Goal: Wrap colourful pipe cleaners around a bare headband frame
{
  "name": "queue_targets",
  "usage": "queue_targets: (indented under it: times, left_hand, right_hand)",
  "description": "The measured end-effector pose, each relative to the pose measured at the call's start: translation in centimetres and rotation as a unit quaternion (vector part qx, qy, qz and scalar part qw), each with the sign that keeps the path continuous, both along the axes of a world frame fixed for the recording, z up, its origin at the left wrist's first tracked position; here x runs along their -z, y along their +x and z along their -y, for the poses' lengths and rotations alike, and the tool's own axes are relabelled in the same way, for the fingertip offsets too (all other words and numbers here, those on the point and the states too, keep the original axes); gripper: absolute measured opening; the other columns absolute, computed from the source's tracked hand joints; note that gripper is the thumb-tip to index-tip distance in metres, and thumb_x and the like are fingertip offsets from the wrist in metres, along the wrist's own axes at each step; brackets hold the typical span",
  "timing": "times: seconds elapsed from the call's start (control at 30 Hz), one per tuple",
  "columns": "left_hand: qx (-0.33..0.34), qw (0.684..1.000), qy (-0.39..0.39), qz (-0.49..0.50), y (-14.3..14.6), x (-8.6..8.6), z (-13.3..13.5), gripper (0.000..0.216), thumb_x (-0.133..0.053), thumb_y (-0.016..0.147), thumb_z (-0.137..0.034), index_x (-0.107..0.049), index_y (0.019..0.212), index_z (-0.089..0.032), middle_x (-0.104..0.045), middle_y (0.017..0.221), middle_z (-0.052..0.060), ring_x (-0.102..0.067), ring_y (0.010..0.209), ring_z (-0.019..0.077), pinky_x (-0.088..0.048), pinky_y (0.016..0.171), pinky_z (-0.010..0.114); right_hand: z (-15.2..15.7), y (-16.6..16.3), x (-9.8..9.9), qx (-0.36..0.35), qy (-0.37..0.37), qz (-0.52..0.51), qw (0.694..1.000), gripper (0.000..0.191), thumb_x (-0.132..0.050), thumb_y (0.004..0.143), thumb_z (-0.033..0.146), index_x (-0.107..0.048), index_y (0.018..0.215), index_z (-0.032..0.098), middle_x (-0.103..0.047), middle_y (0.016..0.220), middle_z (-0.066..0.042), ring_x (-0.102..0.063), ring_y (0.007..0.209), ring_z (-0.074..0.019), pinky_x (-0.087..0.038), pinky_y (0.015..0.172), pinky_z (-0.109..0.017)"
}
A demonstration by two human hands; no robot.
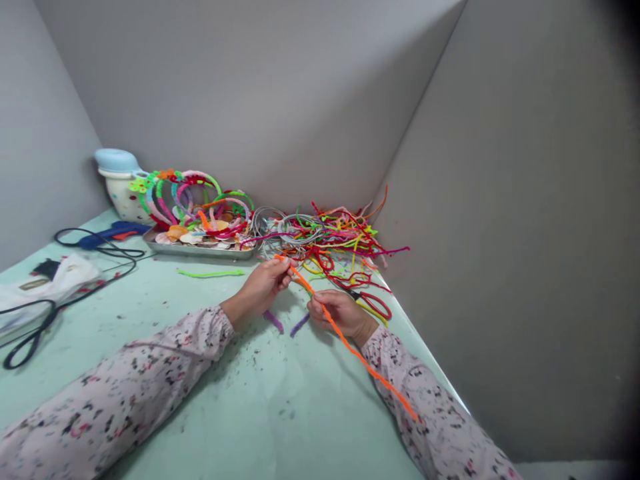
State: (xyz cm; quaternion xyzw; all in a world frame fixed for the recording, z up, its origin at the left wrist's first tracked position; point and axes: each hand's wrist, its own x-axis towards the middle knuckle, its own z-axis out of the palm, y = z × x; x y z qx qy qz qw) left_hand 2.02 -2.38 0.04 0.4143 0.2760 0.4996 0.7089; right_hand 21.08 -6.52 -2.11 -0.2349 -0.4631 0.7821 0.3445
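An orange pipe cleaner [350,348] runs between my two hands, and its long loose tail hangs down over my right sleeve. The fingers of my left hand [270,283] are pinched on its upper end. My right hand [340,313] is closed on it further along, where a bit of green shows by the fingertips. Two fuzzy purple ends [274,322] stick out below my hands, one near each. Whether they belong to one piece held in my fingers is hidden.
A metal tray [200,251] holds colourful fuzzy headbands [160,200] and flat pieces. To its right lie wire rings [300,230] and a heap of pipe cleaners [345,230]. Red-handled scissors [375,303], a green pipe cleaner [210,273], a blue glue gun [110,235] and a black cord [43,333] lie around.
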Motion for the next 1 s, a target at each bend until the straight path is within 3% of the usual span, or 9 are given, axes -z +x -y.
queue_targets:
  times: [0.33,0.53,0.73,0.87,1.0]
  left_hand:
    - [-0.017,1.0,-0.018,0.005,-0.3,0.3,0.0,0.019,-0.066,0.081,-0.022,-0.07,0.096,-0.011,-0.06,0.072,0.001,-0.052,0.052,0.0026,-0.043,0.048,0.011]
    - [-0.062,0.998,-0.031,-0.009,-0.3,0.4,-0.3,0.015,-0.066,0.08,-0.015,-0.071,0.094,-0.01,-0.063,0.081,0.003,-0.05,0.05,0.001,-0.044,0.046,0.009]
    - [-0.054,0.998,-0.03,0.001,-0.4,0.4,-0.2,0.015,-0.065,0.081,-0.016,-0.07,0.095,-0.011,-0.061,0.078,0.002,-0.05,0.051,0.001,-0.044,0.047,0.009]
    - [-0.049,0.998,-0.041,0.007,-0.2,0.0,0.2,0.009,-0.064,0.082,-0.017,-0.068,0.087,-0.01,-0.058,0.068,0.0,-0.051,0.049,0.0026,-0.042,0.045,0.011]
    - [-0.031,0.998,-0.046,0.001,0.0,-0.1,0.3,0.008,-0.064,0.08,-0.017,-0.066,0.084,-0.01,-0.059,0.064,0.0,-0.051,0.049,0.0041,-0.042,0.045,0.012]
  right_hand:
    - [-0.5,0.2,0.5,0.064,-0.043,-0.014,0.997,0.027,-0.067,0.077,0.036,-0.059,0.065,0.013,-0.047,0.054,0.003,-0.045,0.047,-0.006,-0.032,0.04,-0.014]
    - [-0.9,0.2,0.6,0.123,-0.065,-0.021,0.99,0.02,-0.069,0.077,0.03,-0.06,0.089,0.016,-0.051,0.056,0.005,-0.045,0.044,-0.0043,-0.036,0.04,-0.011]
    - [-0.6,0.3,-0.2,0.166,-0.066,-0.032,0.983,0.03,-0.065,0.075,0.016,-0.056,0.103,0.018,-0.052,0.057,0.007,-0.043,0.04,-0.0042,-0.033,0.036,-0.01]
    - [-0.5,0.6,-0.6,0.184,-0.06,-0.076,0.978,0.027,-0.061,0.073,0.013,-0.057,0.098,0.019,-0.048,0.051,0.008,-0.038,0.037,-0.0047,-0.03,0.034,-0.011]
    - [-0.3,0.6,-1.2,0.235,-0.069,-0.123,0.962,0.017,-0.061,0.072,0.015,-0.058,0.087,0.019,-0.052,0.051,0.007,-0.043,0.04,-0.0057,-0.036,0.037,-0.012]
